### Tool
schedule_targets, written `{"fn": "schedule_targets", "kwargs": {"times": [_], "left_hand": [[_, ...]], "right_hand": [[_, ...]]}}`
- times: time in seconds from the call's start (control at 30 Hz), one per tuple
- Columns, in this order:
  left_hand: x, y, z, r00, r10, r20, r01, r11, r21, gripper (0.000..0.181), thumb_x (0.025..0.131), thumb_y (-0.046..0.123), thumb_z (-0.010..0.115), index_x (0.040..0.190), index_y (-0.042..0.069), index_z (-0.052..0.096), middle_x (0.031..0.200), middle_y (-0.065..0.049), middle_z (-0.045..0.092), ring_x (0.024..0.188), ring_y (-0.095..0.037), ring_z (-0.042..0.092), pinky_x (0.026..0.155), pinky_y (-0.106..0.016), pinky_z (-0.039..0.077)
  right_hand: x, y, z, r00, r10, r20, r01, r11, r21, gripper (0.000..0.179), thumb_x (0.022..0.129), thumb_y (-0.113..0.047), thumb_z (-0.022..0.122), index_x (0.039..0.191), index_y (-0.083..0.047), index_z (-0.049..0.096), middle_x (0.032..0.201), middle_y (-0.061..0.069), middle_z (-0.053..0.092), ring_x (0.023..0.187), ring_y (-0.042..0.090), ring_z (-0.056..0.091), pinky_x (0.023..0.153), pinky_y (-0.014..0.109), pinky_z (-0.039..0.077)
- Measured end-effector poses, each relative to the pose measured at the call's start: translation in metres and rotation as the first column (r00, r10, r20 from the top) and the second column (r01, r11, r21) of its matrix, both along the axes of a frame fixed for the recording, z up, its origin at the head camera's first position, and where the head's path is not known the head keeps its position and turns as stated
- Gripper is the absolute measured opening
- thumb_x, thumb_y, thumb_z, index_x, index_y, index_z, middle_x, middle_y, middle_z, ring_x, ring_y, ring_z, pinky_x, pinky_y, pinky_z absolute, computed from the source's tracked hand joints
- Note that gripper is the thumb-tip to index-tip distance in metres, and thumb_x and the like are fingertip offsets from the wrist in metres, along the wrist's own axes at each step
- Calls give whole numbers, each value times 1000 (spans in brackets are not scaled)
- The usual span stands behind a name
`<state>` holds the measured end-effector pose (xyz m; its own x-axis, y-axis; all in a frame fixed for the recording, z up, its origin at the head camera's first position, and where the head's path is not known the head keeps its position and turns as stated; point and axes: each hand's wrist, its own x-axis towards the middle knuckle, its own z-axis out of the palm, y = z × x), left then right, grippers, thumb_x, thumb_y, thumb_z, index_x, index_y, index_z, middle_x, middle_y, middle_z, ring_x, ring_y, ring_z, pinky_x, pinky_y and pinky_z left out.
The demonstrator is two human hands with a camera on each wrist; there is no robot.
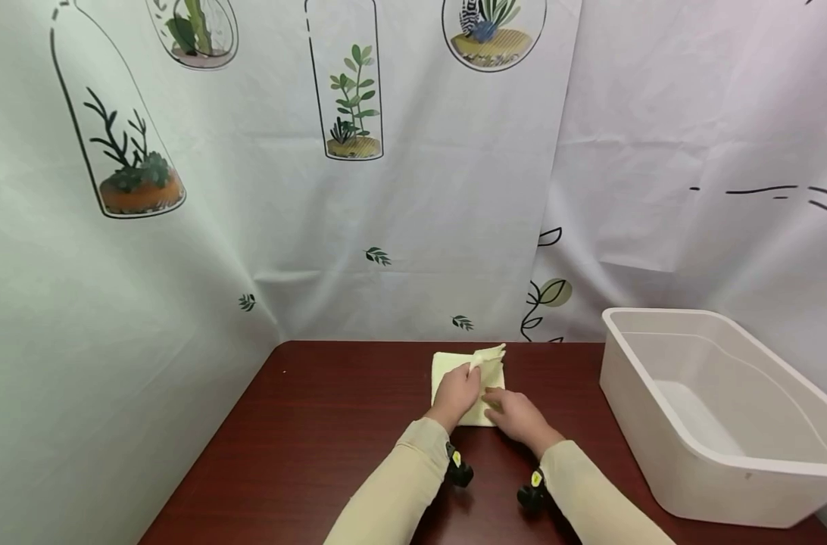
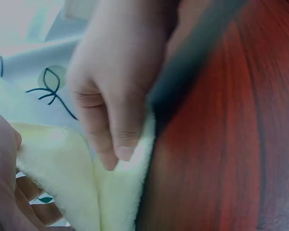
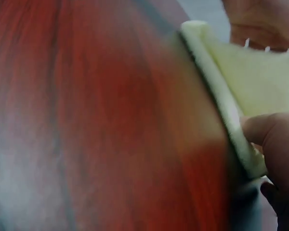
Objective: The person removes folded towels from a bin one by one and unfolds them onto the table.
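A pale yellow towel (image 1: 446,366) lies folded near the far edge of the dark red-brown table. My left hand (image 1: 457,393) grips a lifted upper layer of it, its fingers behind the fabric in the left wrist view. Lower right on the towel is my right hand (image 1: 516,416). In the right wrist view, the right thumb (image 3: 260,129) presses the thick folded edge, and the left wrist view shows thumb and finger pinching there. Small white threads stick out from the towel's side near the left hand (image 3: 267,21).
A deep off-white plastic bin (image 1: 659,439) stands at the table's right side. Behind the table (image 1: 304,454) hangs a white curtain (image 1: 420,212) printed with plants in jars; it also runs along the left side.
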<state>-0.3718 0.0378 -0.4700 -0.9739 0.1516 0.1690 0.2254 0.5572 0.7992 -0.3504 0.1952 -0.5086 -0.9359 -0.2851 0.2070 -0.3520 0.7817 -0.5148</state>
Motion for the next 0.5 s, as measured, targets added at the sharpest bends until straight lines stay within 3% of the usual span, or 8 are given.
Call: {"fn": "schedule_targets", "kwargs": {"times": [0.1,0.27,0.4,0.5], "left_hand": [[-1,-5,4,999,28,41,-33,992,125,39,108,39,41,85,13,59,64,0,44,56,-16,42,54,-30,37],[-3,-15,11,992,90,94,-112,954,278,40,107,43,43,89,12,62,76,-4,53,68,-17,50,65,-32,43],[-4,-25,13,989,83,123,-124,917,378,44,107,44,42,115,10,68,100,-9,65,82,-18,58,76,-36,49],[-4,-35,14,989,53,136,-113,868,484,48,108,41,42,133,6,63,113,-13,66,89,-21,61,83,-40,50]], "right_hand": [[1,1,1,1000,29,10,-29,999,26,31,96,-11,69,126,-2,70,139,17,60,131,37,54,104,54,45],[1,1,2,999,44,6,-44,998,48,31,96,-11,69,125,-1,70,141,17,59,134,37,52,107,52,43],[0,1,1,999,40,12,-40,998,38,31,96,-11,68,126,-1,70,142,16,58,135,36,51,107,52,42],[1,1,-1,999,36,17,-37,999,27,32,97,-11,68,127,-2,69,143,15,58,136,35,50,108,52,42]]}}
